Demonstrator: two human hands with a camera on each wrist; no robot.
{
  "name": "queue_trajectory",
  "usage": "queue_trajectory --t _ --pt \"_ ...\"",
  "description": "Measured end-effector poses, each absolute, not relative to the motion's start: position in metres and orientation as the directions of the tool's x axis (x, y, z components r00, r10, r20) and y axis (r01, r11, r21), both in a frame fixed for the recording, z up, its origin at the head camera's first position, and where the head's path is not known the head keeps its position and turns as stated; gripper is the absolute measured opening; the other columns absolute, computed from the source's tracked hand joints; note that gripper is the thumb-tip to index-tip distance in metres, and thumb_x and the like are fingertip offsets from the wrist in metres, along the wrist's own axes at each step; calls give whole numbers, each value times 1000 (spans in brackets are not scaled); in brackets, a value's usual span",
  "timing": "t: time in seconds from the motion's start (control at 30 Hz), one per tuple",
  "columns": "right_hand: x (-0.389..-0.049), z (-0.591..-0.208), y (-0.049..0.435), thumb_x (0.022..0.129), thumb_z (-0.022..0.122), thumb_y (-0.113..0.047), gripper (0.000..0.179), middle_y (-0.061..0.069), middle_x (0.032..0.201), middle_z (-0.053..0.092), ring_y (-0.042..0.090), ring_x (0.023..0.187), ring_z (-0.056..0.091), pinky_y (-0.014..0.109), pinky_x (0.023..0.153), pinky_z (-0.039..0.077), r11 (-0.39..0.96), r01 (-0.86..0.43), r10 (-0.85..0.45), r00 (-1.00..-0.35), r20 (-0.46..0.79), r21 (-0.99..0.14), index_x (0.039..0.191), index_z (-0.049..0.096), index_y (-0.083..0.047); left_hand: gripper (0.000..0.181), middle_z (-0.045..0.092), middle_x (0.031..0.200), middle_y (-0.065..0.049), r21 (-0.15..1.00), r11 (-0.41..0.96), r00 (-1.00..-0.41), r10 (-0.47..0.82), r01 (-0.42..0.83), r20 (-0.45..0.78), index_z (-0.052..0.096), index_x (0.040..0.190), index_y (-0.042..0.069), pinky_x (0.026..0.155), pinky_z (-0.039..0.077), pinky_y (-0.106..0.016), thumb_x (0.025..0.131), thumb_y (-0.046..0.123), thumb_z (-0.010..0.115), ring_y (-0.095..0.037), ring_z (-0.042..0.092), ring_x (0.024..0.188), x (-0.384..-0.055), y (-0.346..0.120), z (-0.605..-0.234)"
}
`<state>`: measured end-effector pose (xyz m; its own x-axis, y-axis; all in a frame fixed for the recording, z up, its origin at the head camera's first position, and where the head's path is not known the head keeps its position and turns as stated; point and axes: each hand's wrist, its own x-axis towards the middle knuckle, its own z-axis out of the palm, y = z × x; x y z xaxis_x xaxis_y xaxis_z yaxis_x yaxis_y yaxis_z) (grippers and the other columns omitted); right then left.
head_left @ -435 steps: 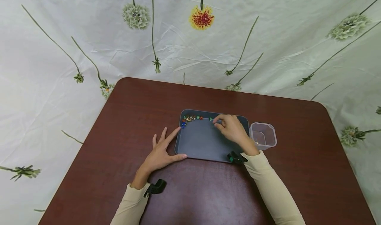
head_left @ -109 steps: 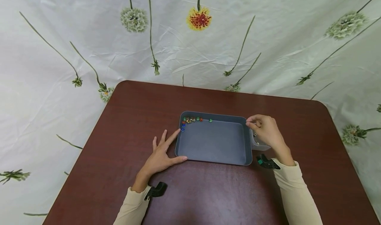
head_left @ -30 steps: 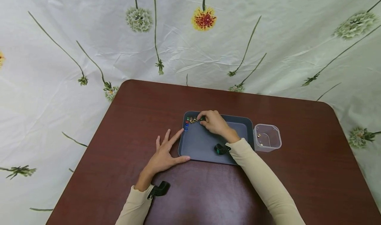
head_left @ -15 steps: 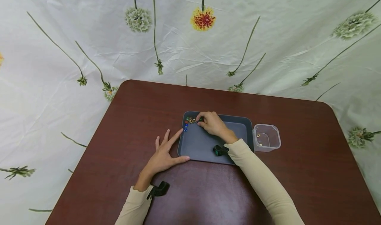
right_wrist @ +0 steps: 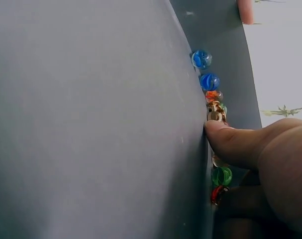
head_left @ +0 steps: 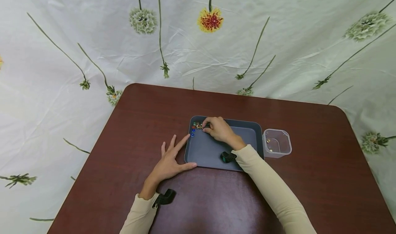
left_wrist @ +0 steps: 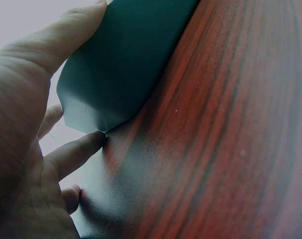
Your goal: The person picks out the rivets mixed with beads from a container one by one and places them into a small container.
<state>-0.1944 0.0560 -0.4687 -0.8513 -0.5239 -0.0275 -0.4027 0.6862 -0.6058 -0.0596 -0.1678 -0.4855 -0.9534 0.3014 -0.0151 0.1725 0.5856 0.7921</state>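
Observation:
My right hand (head_left: 220,130) reaches into a grey tray (head_left: 204,155), thumb and fingers curled together near its far-left corner. In the right wrist view a small shiny gold piece (right_wrist: 215,115), seemingly a bead, is at the thumb tip, pinched there; the other fingers are mostly hidden behind the thumb. Blue marbles (right_wrist: 209,81), an orange marble (right_wrist: 212,96), a green marble (right_wrist: 222,176) and a red marble (right_wrist: 219,194) line the tray wall. My left hand (head_left: 167,163) has its fingers spread, index and thumb touching the tray's left side and front edge.
A clear plastic box (head_left: 277,154) stands against the tray's right side, with a few small gold pieces (head_left: 268,141) inside. Both stand on a dark red-brown wooden table (head_left: 321,165). A flowered cloth (head_left: 303,38) hangs behind the table.
From over the plastic box, my right hand has moved left into the tray, then edged slightly further left along the far-side row. The left hand has stayed at the tray's edge.

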Motion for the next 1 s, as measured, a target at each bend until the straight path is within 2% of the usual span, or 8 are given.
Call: queue_trajectory --t 0.2,0.53,1.0 --pt "-194 -469 54 96 71 -22 12 -3 53 46 10 47 44 22 48 35 698 -410 -525 -851 -30 -586 102 74 -13 99 30 164 -9 795 583 -953 301 170 -16 25 160 32 115 -15 -68 81 49 81 -37 -1 156 -59 -168 -485" --pt "-194 -472 54 96 70 -23 11 -3 53 46 9 47 42 22 47 33 702 -409 -524 -851 -33 -583 100 73 -14 99 30 164 -9 796 579 -953 303 176 -10 26 160 31 115 -15 -68 81 49 81 -38 -1 156 -60 -168 -487" --pt "-194 -471 55 98 68 -24 11 -3 54 46 9 47 42 22 48 32 702 -419 -537 -843 -41 -575 99 72 -15 99 27 165 -6 785 598 -955 297 162 -29 22 160 36 116 -16 -65 82 52 80 -32 -3 157 -61 -168 -490"
